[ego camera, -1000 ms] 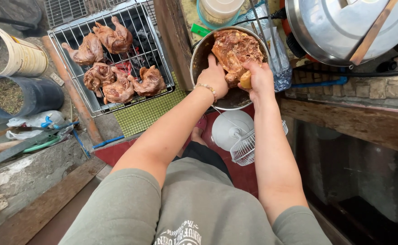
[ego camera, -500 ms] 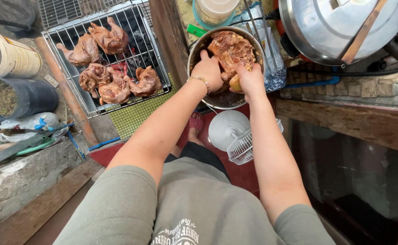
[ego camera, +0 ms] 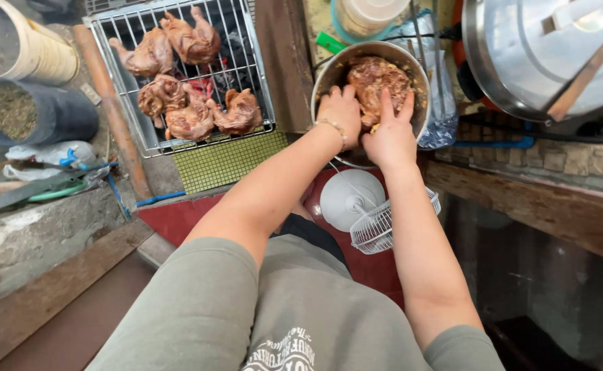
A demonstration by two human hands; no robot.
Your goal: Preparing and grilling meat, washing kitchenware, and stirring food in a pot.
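Observation:
A steel bowl (ego camera: 323, 74) holds a whole marinated chicken (ego camera: 377, 79), brown with bits of seasoning. Both of my hands are inside the bowl. My left hand (ego camera: 341, 110), with a bracelet at the wrist, lies against the chicken's left side. My right hand (ego camera: 392, 130) presses on its near side with fingers spread. To the left, a wire grill rack (ego camera: 257, 82) carries several more marinated chickens (ego camera: 191, 103), laid flat over dark coals.
A large metal pot with a lid (ego camera: 535, 55) stands at the right on a brick ledge. A small white fan (ego camera: 360, 206) sits below the bowl. At far left are a dark bucket (ego camera: 54, 113) of grain and a cream bucket (ego camera: 40, 51). A green mesh mat (ego camera: 226, 161) lies under the rack.
My right hand slid from the bowl's right rim onto the chicken's near side. My left hand stayed on the chicken. The view shifted slightly.

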